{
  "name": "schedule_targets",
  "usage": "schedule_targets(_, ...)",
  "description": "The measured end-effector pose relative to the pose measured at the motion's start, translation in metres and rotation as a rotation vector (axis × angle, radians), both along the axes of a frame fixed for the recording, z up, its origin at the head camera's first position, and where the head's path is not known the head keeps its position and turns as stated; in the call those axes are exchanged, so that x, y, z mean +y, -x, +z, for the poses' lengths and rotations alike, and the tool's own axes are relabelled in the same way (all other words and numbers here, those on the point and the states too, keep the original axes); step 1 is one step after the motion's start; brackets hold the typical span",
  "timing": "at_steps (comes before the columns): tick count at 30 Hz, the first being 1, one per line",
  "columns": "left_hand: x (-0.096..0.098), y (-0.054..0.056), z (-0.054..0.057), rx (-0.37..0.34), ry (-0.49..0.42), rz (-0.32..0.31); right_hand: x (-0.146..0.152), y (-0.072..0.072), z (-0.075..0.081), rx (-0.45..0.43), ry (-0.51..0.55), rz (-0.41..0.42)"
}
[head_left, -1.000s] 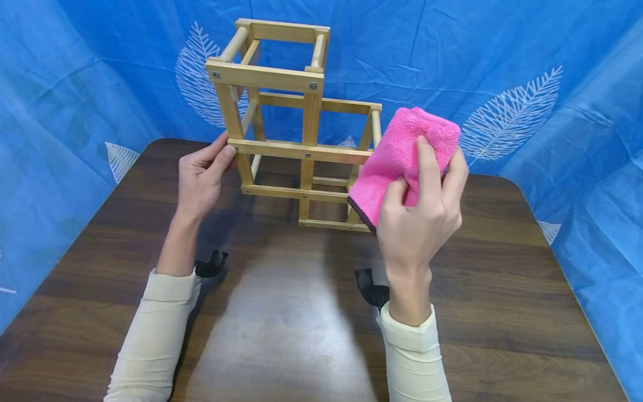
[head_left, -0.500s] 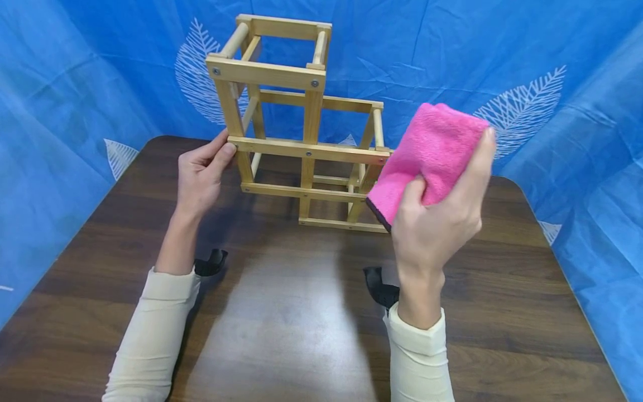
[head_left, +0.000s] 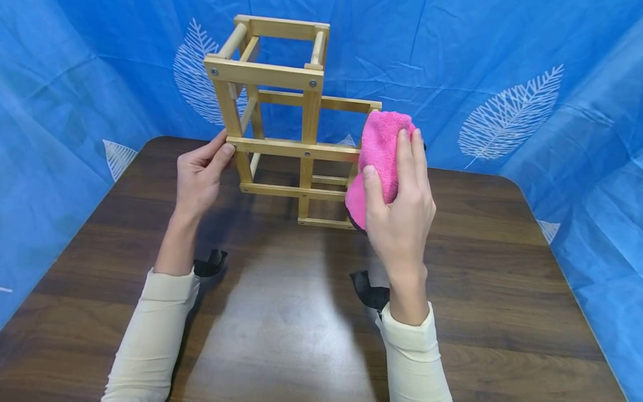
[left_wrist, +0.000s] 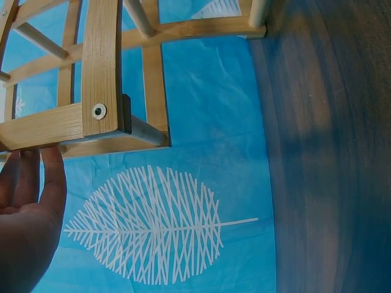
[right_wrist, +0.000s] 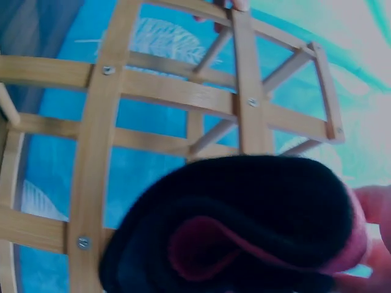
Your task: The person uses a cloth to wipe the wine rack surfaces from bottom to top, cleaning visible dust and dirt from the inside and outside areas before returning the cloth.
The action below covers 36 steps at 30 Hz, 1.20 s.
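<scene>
A light wooden rack (head_left: pixel 281 148), stepped and open-framed with round dowels, stands tilted toward the back of the table. My left hand (head_left: pixel 201 176) pinches its left post at mid height, thumb in front; in the left wrist view the fingers of that hand (left_wrist: pixel 30 213) reach behind the frame (left_wrist: pixel 101 61). A folded pink cloth (head_left: pixel 379 145) with a dark edge is in my right hand (head_left: pixel 404 218), between thumb and fingers. It covers the rack's right end. From the right wrist, the rolled dark edge of the cloth (right_wrist: pixel 244 183) hides part of the frame (right_wrist: pixel 91 152).
The dark wood-grain table (head_left: pixel 502 279) has rounded back corners. Blue fabric (head_left: pixel 452 44) with white leaf prints hangs behind and on both sides. Black straps (head_left: pixel 211 263) are on both wrists.
My right hand swung right with the cloth, baring the rack's right end, then came back left over it. My left hand kept its grip, and the rack barely moved.
</scene>
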<state>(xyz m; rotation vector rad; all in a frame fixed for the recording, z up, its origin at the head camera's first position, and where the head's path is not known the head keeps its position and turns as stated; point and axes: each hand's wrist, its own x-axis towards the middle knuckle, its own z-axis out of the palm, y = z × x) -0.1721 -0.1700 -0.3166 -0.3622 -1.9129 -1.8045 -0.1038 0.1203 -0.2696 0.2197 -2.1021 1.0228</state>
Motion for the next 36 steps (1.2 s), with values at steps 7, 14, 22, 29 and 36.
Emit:
schedule_targets(7, 0.001, 0.0, 0.001, -0.009, 0.027, 0.018, 0.015, 0.0, 0.001, -0.21, -0.009, 0.085)
schedule_targets(14, 0.002, 0.0, 0.0, -0.003, -0.008, 0.017, 0.02, 0.01, -0.007, -0.15, 0.071, 0.109)
schedule_targets(22, 0.003, -0.001, 0.001, 0.011, -0.04, 0.02, 0.014, 0.008, -0.006, -0.015, 0.162, 0.075)
schedule_targets(29, 0.002, -0.003, 0.003, -0.016, 0.011, 0.03, -0.014, 0.0, -0.001, 0.283, 0.11, 0.129)
schedule_targets(36, 0.003, -0.002, 0.002, -0.01, 0.009, 0.037, -0.059, 0.002, -0.026, 0.4, -0.134, 0.218)
